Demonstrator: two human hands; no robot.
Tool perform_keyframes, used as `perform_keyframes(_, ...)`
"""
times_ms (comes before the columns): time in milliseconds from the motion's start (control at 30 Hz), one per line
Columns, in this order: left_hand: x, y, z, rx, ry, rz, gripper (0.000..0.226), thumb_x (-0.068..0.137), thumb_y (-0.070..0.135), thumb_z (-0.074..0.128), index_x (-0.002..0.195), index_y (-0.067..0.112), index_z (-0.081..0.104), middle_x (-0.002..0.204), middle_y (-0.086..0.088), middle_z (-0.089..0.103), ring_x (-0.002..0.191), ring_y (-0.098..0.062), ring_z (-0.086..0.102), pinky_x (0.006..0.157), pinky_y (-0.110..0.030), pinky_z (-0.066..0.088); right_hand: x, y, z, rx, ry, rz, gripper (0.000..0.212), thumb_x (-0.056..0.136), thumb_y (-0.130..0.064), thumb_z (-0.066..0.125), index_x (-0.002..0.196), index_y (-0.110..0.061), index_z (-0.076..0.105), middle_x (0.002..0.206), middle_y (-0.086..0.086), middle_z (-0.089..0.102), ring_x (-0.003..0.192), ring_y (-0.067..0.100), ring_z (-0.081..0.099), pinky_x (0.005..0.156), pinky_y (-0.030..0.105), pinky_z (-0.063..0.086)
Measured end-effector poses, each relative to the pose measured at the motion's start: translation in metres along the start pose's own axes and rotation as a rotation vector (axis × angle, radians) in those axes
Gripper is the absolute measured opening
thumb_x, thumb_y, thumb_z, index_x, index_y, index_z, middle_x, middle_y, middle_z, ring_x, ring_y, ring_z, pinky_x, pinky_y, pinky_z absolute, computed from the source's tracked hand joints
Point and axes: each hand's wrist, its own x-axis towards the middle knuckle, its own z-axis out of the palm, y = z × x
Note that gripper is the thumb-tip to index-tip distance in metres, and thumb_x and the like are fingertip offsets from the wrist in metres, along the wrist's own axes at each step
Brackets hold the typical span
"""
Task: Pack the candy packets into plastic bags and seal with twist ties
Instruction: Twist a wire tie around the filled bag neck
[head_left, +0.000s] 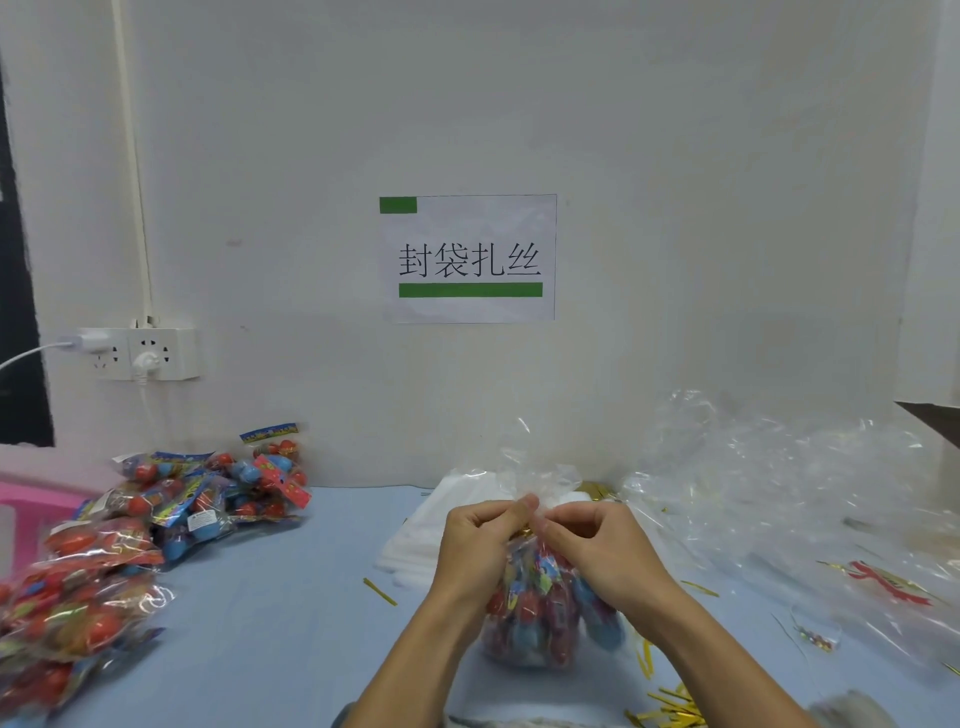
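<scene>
While loose candy packets (156, 525) heap at the counter's (270, 623) left and crumpled clear bags (779, 493) sprawl at right, one filled plastic bag (540, 608) stands near centre. Left hand (480, 545) and right hand (597, 551) pinch its gathered neck with their fingers around a gold twist tie (527, 531). Spare ties (670, 706) scatter nearby, uncountable.

A small packing station in a workshop: a printed sign (468, 258) with Chinese characters and green bars labels the bare white wall, and the blue worktable (270, 613) carries heaps of candy packets (171, 499), loose clear plastic bags (779, 488) and scattered gold twist ties (670, 706)
</scene>
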Motion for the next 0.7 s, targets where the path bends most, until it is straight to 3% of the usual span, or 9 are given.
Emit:
perform_keyframes(133, -0.001, 0.001, 0.002, 0.022, -0.032, 0.024, 0.025, 0.093, 0.028, 0.068, 0.084, 0.008, 0.081, 0.088, -0.011, 0.078, 0.088, -0.024, 0.075, 0.084, -0.035, 0.06, 0.0, -0.001, 0.002, -0.12, -0.003, -0.035, 0.029, 0.098, -0.031, 0.063, 0.074, -0.022, 0.075, 0.064, -0.012, 0.069, 0.06, -0.003, 0.062, 0.057, 0.01, 0.045)
perform_keyframes(267, -0.001, -0.001, 0.004, 0.094, -0.056, 0.097, 0.02, 0.095, 0.023, 0.066, 0.091, 0.011, 0.081, 0.092, -0.003, 0.078, 0.089, -0.015, 0.074, 0.08, -0.025, 0.059, 0.002, 0.003, 0.003, -0.199, 0.0, -0.026, 0.039, 0.1, -0.03, 0.058, 0.071, -0.005, 0.068, 0.058, 0.004, 0.061, 0.054, 0.007, 0.049, 0.051, 0.02, 0.038)
perform_keyframes(400, 0.0, -0.004, 0.002, 0.168, -0.141, 0.126, 0.02, 0.098, 0.014, 0.061, 0.097, 0.017, 0.081, 0.096, 0.001, 0.077, 0.094, -0.011, 0.073, 0.079, -0.02, 0.056, 0.004, 0.007, 0.003, -0.248, 0.047, -0.001, 0.041, 0.1, -0.022, 0.055, 0.061, -0.009, 0.058, 0.048, -0.008, 0.048, 0.047, 0.005, 0.04, 0.048, 0.017, 0.032)
perform_keyframes(500, 0.004, -0.007, 0.0, 0.17, -0.066, 0.076, 0.018, 0.094, 0.01, 0.065, 0.099, 0.023, 0.076, 0.09, 0.001, 0.077, 0.086, -0.003, 0.072, 0.07, -0.014, 0.053, 0.003, 0.008, 0.002, -0.223, 0.081, 0.023, 0.045, 0.101, -0.025, 0.056, 0.057, -0.018, 0.054, 0.043, -0.012, 0.045, 0.043, 0.004, 0.04, 0.045, 0.013, 0.032)
perform_keyframes(567, 0.007, -0.009, -0.003, 0.193, -0.016, 0.051, 0.013, 0.09, 0.008, 0.07, 0.095, 0.019, 0.075, 0.088, -0.002, 0.076, 0.081, -0.004, 0.07, 0.068, -0.016, 0.053, 0.002, 0.007, 0.001, -0.21, 0.1, 0.029, 0.042, 0.101, -0.026, 0.057, 0.059, -0.019, 0.058, 0.043, -0.014, 0.05, 0.043, 0.001, 0.046, 0.046, 0.012, 0.034)
perform_keyframes(700, 0.007, -0.01, -0.006, 0.225, -0.077, 0.064, 0.013, 0.084, 0.001, 0.072, 0.085, 0.014, 0.075, 0.079, 0.003, 0.075, 0.078, -0.005, 0.07, 0.069, -0.015, 0.051, 0.002, 0.005, 0.002, -0.184, 0.126, 0.032, 0.033, 0.099, -0.029, 0.06, 0.072, -0.015, 0.072, 0.062, -0.006, 0.069, 0.056, 0.0, 0.059, 0.052, 0.013, 0.042)
